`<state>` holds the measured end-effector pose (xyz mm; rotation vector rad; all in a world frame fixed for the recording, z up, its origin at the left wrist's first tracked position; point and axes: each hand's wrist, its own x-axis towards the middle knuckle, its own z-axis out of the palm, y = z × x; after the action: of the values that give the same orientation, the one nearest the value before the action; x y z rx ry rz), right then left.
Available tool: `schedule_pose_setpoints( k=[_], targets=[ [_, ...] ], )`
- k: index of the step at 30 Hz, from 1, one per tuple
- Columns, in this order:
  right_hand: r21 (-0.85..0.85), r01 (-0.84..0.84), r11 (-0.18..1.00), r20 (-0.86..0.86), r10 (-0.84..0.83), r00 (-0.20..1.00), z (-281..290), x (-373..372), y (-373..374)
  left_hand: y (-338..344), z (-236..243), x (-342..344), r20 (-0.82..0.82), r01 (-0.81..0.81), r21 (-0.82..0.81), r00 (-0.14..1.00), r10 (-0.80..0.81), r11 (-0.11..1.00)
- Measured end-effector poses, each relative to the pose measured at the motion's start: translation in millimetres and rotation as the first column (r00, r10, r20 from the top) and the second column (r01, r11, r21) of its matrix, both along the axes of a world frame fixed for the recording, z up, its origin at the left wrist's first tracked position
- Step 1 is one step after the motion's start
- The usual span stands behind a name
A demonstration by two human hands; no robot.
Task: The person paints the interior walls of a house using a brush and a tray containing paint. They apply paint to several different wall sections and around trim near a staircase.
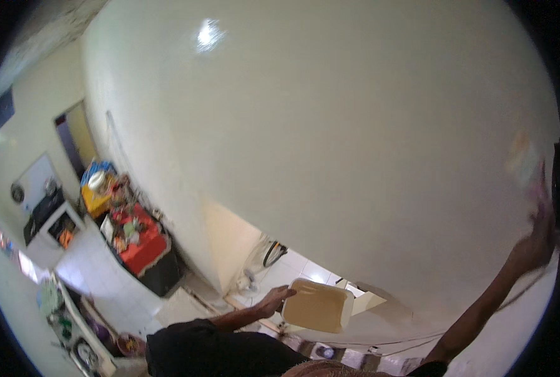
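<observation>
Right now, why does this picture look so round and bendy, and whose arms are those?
The picture comes from a small camera worn on a person's head. Its lens sees very wide, so straight walls bend like a ball. The big pale shape is just a cream wall.

The arms belong to the person wearing the camera. The left hand holds a tan plastic tub by its edge. The right hand reaches far up along the wall, at something blurry I cannot make out.

Far to the left is a table with a red cloth, crowded with colourful things, standing on a white tiled floor.
</observation>
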<state>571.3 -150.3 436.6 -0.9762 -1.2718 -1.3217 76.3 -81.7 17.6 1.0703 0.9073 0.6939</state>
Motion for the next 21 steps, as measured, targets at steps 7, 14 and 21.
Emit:
schedule_pose_setpoints(
  k=[7, 14, 21],
  targets=[
    [0.149, -0.621, 0.77, -0.627, 0.559, 0.543, -179.6, -122.1, 11.9, 9.7, -42.7, 0.0, 0.131, -0.062, 0.065, 0.99, 0.053, 0.996],
    [0.006, -0.847, 0.532, -0.841, 0.461, 0.284, -282.9, -250.7, 28.4, 9.8, -80.2, -64.9, 0.195, -0.256, -0.076, 0.944, 0.266, 0.964],
    [-0.214, -0.934, 0.285, -0.896, 0.324, 0.304, -326.5, -339.4, 67.3, 13.0, -80.0, -135.6, 0.251, -0.35, -0.155, 0.89, 0.38, 0.924]
  ],
)
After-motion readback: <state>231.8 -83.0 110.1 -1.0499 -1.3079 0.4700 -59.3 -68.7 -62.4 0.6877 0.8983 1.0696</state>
